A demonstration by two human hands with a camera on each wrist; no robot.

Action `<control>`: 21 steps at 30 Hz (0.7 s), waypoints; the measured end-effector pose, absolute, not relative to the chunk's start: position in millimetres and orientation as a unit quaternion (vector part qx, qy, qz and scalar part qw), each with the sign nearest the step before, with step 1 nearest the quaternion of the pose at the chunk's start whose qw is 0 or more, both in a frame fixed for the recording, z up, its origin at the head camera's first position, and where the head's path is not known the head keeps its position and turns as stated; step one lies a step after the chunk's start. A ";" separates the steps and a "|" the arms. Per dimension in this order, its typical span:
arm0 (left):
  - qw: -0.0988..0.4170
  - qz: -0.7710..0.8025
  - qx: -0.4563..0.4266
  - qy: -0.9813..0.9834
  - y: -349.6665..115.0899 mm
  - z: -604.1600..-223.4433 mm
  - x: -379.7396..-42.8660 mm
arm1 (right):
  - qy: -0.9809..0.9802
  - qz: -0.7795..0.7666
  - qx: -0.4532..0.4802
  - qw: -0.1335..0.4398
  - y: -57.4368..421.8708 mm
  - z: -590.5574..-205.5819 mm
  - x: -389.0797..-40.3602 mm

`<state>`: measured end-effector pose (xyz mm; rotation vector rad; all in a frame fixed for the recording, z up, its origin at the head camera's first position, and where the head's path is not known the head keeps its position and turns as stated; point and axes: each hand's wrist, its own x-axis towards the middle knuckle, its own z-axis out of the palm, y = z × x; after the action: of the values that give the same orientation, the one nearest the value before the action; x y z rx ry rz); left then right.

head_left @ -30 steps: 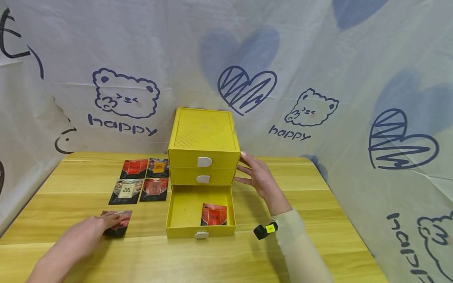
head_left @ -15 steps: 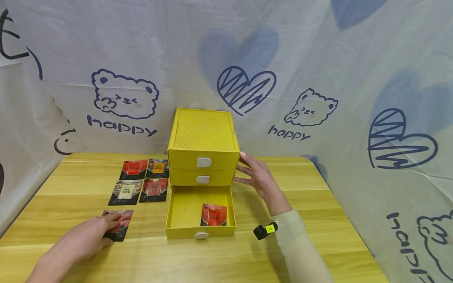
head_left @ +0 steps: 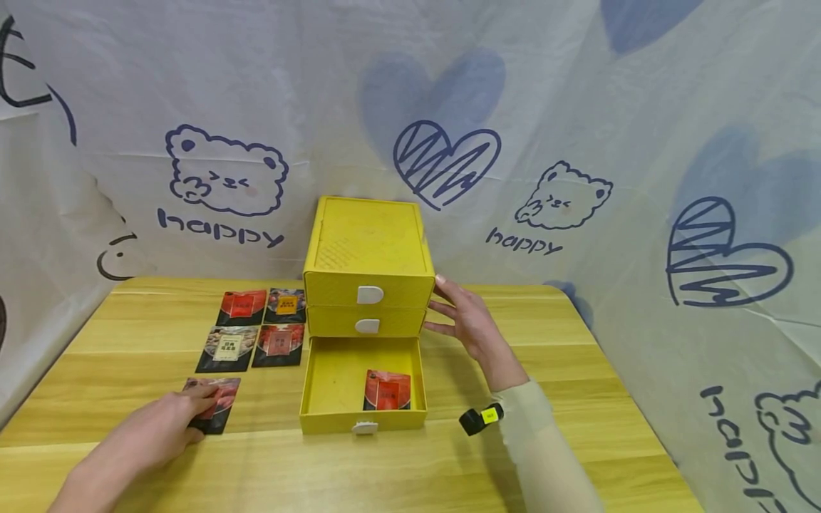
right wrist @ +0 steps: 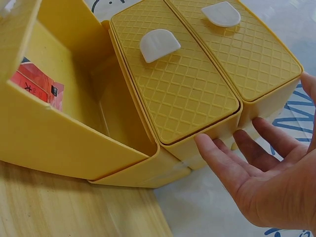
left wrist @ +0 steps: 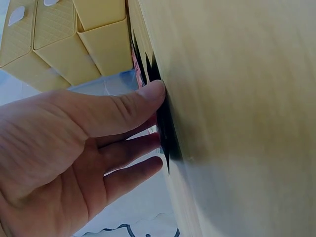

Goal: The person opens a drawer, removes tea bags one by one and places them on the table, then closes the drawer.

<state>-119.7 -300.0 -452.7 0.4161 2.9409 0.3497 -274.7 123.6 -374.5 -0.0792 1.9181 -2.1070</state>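
In the head view, my left hand (head_left: 157, 431) rests its fingertips on a black-and-red printed food sachet (head_left: 222, 406) lying on the table. Its fingers are fairly straight, and in the left wrist view the thumb (left wrist: 154, 91) is at the sachet's dark edge (left wrist: 169, 136). My right hand (head_left: 471, 324) touches the right side of a yellow drawer box (head_left: 368, 235) with spread fingers. That box has white pull tabs, and its bottom drawer (head_left: 333, 374) is pulled out. A red sachet (head_left: 388, 390) lies inside, at the right front.
Several more sachets lie in two rows left of the box, among them a red one (head_left: 241, 306) and one with a cream label (head_left: 226, 349). A black strap with a yellow tag (head_left: 482, 417) is by the right wrist. A printed white cloth (head_left: 346, 92) hangs behind the table (head_left: 539, 456).
The left thumb has come into view at the sachet's near side, and that sachet has shifted very slightly. My right hand and the drawer box stay put.
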 end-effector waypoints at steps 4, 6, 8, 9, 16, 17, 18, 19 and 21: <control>0.074 0.112 0.136 0.982 -299.4 -453.5 -118.6 | 0.665 -0.732 -0.028 0.144 123.9 -374.6 -274.5; 0.069 0.112 0.135 0.982 -299.1 -453.7 -117.7 | 0.665 -0.732 -0.027 0.144 124.0 -374.6 -274.3; 0.063 0.111 0.136 0.982 -298.7 -453.7 -116.6 | 0.666 -0.731 -0.027 0.145 124.0 -374.6 -274.1; 0.058 0.111 0.137 0.983 -298.4 -453.6 -115.8 | 0.666 -0.731 -0.027 0.145 124.0 -374.6 -274.1; -0.017 0.113 0.148 0.982 -292.4 -447.9 -111.6 | 0.668 -0.729 -0.026 0.146 123.7 -375.0 -273.8; -0.039 0.114 0.155 0.981 -290.7 -446.5 -111.2 | 0.668 -0.729 -0.026 0.146 123.6 -375.0 -273.8; -0.066 0.117 0.162 0.978 -289.2 -445.2 -111.4 | 0.668 -0.729 -0.026 0.146 123.5 -375.1 -273.8; -0.096 0.118 0.174 0.973 -287.5 -443.6 -111.6 | 0.669 -0.728 -0.026 0.147 123.5 -375.1 -273.9; -0.159 0.121 0.202 0.959 -283.7 -440.3 -113.0 | 0.669 -0.728 -0.027 0.146 123.6 -375.4 -274.2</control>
<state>-113.0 -283.7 -440.3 0.7081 3.3607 0.4252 -274.2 123.6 -375.4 -0.0774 1.9269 -2.0953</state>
